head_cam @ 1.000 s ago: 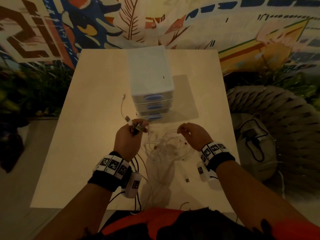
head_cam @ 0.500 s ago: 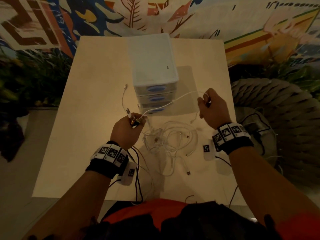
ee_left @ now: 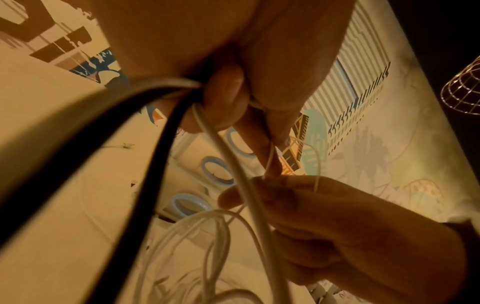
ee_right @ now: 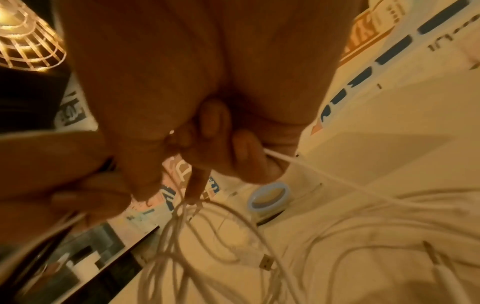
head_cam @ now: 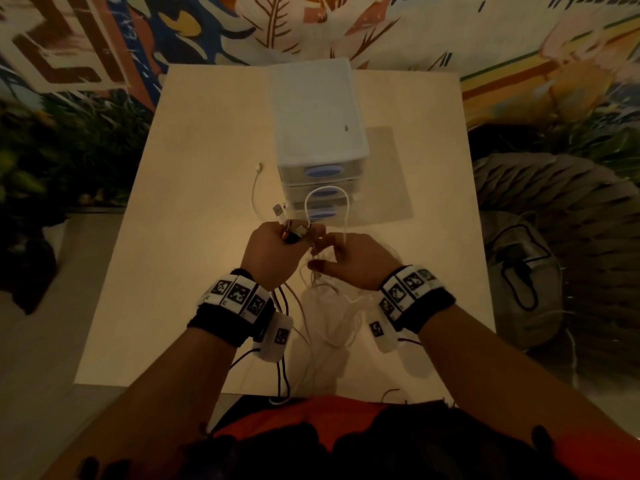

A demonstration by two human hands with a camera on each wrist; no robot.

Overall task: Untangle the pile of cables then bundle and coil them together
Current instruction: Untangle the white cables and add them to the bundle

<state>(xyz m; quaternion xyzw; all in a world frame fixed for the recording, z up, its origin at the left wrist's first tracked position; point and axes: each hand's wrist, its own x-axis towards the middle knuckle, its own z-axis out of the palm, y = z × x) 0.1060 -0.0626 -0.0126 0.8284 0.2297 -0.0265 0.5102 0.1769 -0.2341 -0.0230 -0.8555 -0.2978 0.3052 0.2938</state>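
Step in hand, by my reading: gathering freed ends into one bundle; the coiling is not yet begun.

Left hand, above the middle of the counter: grip clamped on a cluster of cable ends, plugs poking out above the fist, black and white leads trailing toward the near edge.

Right hand, touching the left: grip pinched on a white cable that arches up between the two fists. Loose tangle lies under the wrists (strands too fine to count).

Next move likely calls for passing that loop to the left fist, then drawing slack free without tightening knots.

Counter is pale and plain; a drawer unit stands toward the far edge. Beyond it a painted mural wall; dim warm light.
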